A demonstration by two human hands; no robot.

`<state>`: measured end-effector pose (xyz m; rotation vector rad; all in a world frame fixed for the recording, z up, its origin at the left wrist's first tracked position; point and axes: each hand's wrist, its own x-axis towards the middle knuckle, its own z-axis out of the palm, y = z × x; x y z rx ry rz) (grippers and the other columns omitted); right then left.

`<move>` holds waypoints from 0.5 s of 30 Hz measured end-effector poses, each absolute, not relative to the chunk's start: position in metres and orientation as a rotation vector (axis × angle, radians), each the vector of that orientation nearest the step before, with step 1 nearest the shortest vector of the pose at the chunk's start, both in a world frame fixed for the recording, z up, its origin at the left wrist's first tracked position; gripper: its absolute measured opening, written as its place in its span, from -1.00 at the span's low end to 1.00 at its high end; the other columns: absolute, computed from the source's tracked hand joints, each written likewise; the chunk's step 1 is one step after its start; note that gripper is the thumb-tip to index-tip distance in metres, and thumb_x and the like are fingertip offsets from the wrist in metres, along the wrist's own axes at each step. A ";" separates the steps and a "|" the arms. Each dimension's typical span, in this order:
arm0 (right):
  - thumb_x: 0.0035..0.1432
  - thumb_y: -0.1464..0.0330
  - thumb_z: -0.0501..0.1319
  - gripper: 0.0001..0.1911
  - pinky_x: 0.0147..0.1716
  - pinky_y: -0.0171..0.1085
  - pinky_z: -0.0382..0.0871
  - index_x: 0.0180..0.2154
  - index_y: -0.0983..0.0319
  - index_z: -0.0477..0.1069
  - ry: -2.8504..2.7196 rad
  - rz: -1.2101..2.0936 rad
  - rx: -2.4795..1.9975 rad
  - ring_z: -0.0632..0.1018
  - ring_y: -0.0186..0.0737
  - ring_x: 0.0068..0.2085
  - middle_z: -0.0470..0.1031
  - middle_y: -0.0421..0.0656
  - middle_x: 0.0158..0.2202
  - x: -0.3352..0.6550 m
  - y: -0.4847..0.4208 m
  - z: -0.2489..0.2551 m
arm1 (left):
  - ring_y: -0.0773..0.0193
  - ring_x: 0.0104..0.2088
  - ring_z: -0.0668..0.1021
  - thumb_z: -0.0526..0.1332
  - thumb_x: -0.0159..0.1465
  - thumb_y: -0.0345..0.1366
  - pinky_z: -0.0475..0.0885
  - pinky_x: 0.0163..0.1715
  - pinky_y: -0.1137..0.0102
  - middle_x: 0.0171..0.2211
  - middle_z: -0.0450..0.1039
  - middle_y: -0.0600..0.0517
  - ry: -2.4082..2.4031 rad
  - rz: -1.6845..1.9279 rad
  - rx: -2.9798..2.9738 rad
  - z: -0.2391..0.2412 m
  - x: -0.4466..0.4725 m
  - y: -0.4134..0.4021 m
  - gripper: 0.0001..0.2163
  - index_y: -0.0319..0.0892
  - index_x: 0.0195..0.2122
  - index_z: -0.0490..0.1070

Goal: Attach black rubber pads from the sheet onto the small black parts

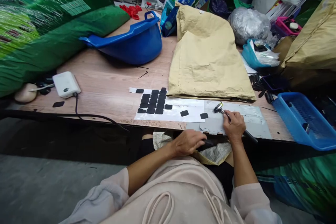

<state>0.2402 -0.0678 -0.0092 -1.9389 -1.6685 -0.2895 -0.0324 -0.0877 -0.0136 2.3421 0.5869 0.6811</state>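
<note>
One hammer-like tool [218,107] in my remote view: gripped by right hand [234,125], head over grey board [254,115] at near edge of table [112,87]. Left hand [189,142]: fingers curled beside dark item [209,142], near side; whether gripped, I cannot tell. Black patches [151,106]: on white sheet [193,106], left of tool. Tan bag [207,56]: far side. Blue basket [288,126]: right end.
</note>
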 end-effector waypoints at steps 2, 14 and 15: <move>0.34 0.25 0.17 -0.71 -0.18 -0.20 0.24 -0.08 0.13 0.65 -1.671 -0.282 -1.942 0.41 -0.11 -0.20 0.51 -0.08 -0.23 0.241 -0.067 -0.009 | 0.17 -0.14 0.62 -0.09 0.57 -0.10 0.45 -0.09 0.33 -0.12 0.62 -0.09 0.685 0.431 2.295 -0.029 -0.035 -0.108 -0.61 -0.17 0.07 0.46; 0.28 0.25 0.17 -0.69 -0.17 -0.18 0.20 -0.09 0.15 0.65 -1.647 -0.248 -2.019 0.39 -0.05 -0.15 0.49 -0.05 -0.20 0.240 -0.061 -0.007 | 0.03 0.17 0.58 0.00 0.50 -0.04 0.43 0.13 0.28 0.15 0.58 -0.17 1.182 -0.415 1.772 -0.059 -0.048 -0.123 -0.50 -0.17 0.36 0.31; 0.28 0.25 0.17 -0.69 -0.16 -0.17 0.20 -0.09 0.14 0.64 -1.646 -0.248 -2.022 0.39 -0.05 -0.15 0.49 -0.05 -0.20 0.241 -0.060 -0.007 | 0.04 0.17 0.59 0.01 0.50 -0.05 0.43 0.12 0.28 0.16 0.57 -0.14 1.136 -0.434 1.782 -0.060 -0.048 -0.126 -0.51 -0.14 0.36 0.32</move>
